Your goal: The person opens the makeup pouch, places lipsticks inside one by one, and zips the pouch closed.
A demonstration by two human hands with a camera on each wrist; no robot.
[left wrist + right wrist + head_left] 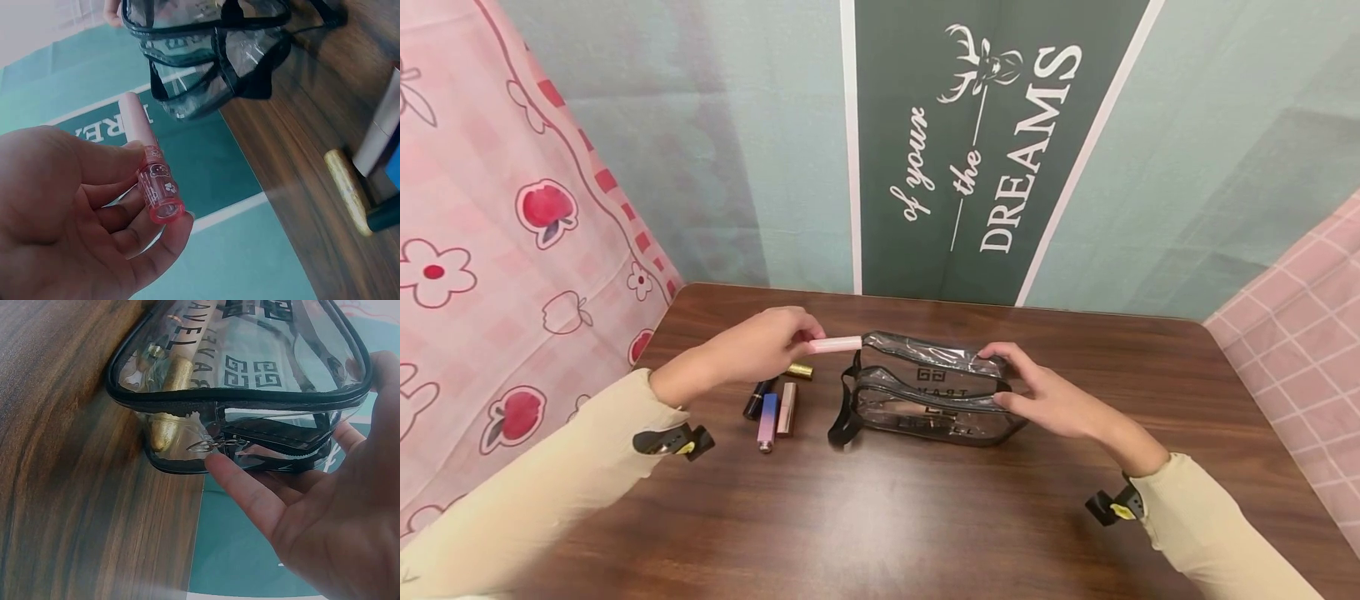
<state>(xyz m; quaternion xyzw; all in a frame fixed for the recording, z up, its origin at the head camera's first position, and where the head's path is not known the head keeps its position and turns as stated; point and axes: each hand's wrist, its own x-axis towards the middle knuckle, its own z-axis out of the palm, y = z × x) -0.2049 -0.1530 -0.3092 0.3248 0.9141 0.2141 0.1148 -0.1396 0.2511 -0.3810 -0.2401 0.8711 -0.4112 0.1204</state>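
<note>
My left hand (767, 343) pinches a lip gloss tube (159, 187) between thumb and fingers. The tube has a pale pink cap and a see-through pink body, and in the head view its cap end reaches the left end of a clear zip pouch (887, 417). Black piping edges the pouch, whose top is unzipped. At the pouch's right end, my right hand (1060, 400) grips the two sides of the opening, with thumb and fingers spread apart. Inside the pouch lies a gold tube (180, 378), seen through the plastic beside a metal zipper pull (203, 447).
Left of the pouch lie a blue-and-pink tube (767, 421), a rose-gold lipstick (787, 408), a gold tube (801, 370) and a black tube (754, 406). A black strap (844, 429) hangs off the pouch's left end. Printed cloths border the wooden table (865, 525).
</note>
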